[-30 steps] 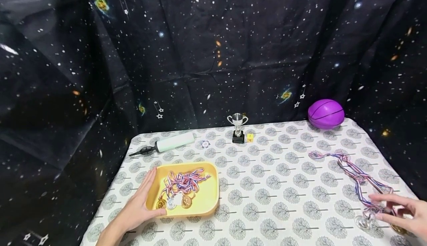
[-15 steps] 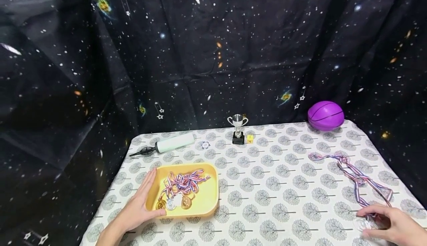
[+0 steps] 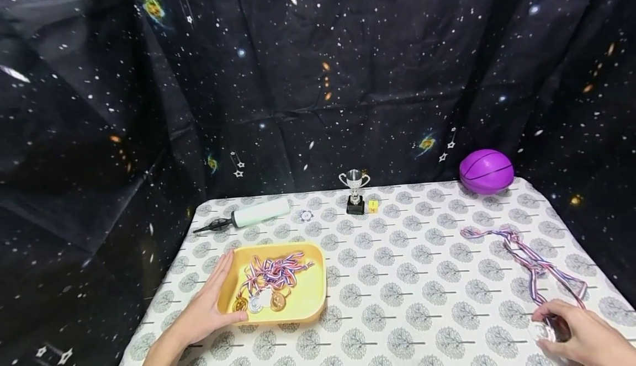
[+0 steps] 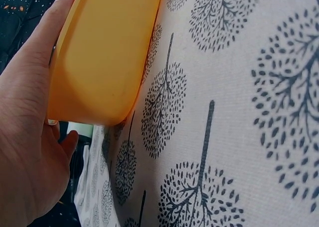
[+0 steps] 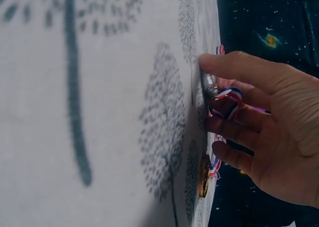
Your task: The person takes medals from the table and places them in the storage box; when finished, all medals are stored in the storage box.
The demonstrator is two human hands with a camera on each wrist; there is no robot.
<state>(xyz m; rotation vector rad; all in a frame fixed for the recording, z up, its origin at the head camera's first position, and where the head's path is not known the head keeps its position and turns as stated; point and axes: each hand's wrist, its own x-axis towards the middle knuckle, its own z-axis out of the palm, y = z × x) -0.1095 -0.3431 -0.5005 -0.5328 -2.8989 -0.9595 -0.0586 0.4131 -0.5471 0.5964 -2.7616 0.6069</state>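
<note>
Since the first frame, my right hand [image 3: 583,330] had shifted left, fingers curled round the silver medal [image 3: 541,332] at lower right; my left hand [image 3: 199,319] rested against the tub [image 3: 312,295], lower left. Tangled ribbons [image 3: 542,265], I judged, could snag on lifting.

Cloth [image 3: 417,283] ran wide and bare between the tub [image 3: 313,297] and the ribbons [image 3: 513,237], a broad lane for any hand! The tub's left end was taken, the left hand [image 3: 206,302] clapped over it, but the right and far sides lay open, with room from above beside the medals [image 3: 278,301]. Over right it got tight: ribbons trailed back from the right hand [image 3: 578,327], a gold medal [image 5: 203,177] just beside it. Along the back, pump [image 3: 260,213], trophy [image 3: 355,206], cube [image 3: 373,207] and ball [image 3: 487,173] made a broken line, roomy between cube and ball, and behind, the curtain [image 3: 278,79] walled everything off.
</note>
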